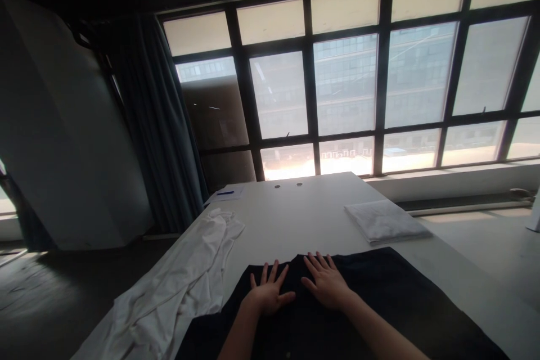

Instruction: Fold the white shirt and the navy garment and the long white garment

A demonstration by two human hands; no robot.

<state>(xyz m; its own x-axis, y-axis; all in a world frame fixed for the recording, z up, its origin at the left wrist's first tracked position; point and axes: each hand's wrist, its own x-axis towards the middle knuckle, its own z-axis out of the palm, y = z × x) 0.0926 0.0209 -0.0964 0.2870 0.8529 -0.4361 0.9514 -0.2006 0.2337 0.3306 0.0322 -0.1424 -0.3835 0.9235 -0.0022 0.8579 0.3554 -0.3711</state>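
A dark garment (388, 298) lies spread over the near part of the white table (287, 219); its lower end runs out of view, so I cannot tell its exact kind. My left hand (270, 292) rests on it with fingers spread, close to its far edge. To the right, my right hand (324, 281) also lies flat on the dark cloth, fingers apart and fingertips at the far edge. Neither hand grips anything. A small gap separates the two thumbs.
Along the table's left edge lies a crumpled white cloth (181, 281). A folded white cloth (386, 220) sits at the right. Paper with a blue pen (225, 192) is at the far left corner. Beyond stand windows (346, 84) and a dark curtain (156, 124).
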